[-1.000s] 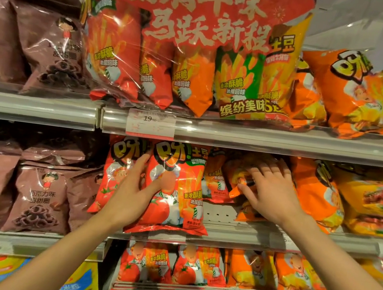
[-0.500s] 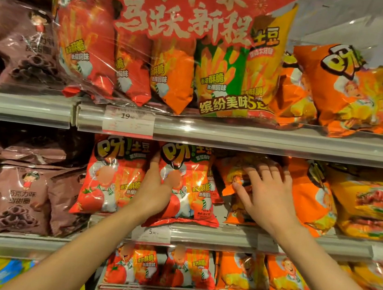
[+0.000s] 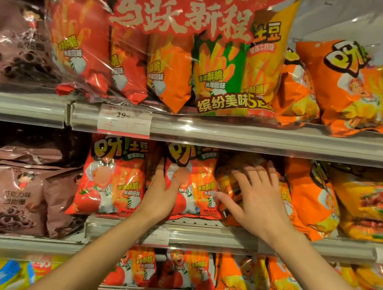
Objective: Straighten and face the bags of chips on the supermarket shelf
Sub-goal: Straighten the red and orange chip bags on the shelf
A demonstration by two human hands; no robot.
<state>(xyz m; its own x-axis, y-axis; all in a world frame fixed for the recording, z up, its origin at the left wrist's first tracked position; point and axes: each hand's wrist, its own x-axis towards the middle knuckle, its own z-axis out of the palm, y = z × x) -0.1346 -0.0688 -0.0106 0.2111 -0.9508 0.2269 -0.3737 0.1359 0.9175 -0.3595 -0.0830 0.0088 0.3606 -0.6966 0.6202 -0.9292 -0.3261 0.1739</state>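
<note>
head view: left hand (image 3: 161,193) flat against red bag (image 3: 190,183), fingers straight and close together along its left edge, thumb spread across the front; pressing, not gripping. since 1.0 s ago, shifted from holding that bag low and tilted to pushing it back upright; now standing square beside 2nd red bag (image 3: 113,176), just left of the fingers, both fronts facing out. right hand (image 3: 254,202) laid on orange bags (image 3: 229,186), fingers spread apart and straight, thumb stretched toward the red bag's right edge; much the same spot as 0.5 s ago, only spread flatter. orange bags under and beyond those fingertips crumpled and leaning, labels turned away. tall orange bag (image 3: 308,196) just right of the fingers, slanted. shelf lip (image 3: 222,234) below both wrists, red bag's bottom seam resting on it.

judged: red pair about faced, orange cluster next and not yet straightened. likely needs lifting by the top seam and turning forward. risk: slippery film, neighbours toppling once the flat palm comes off.
</note>
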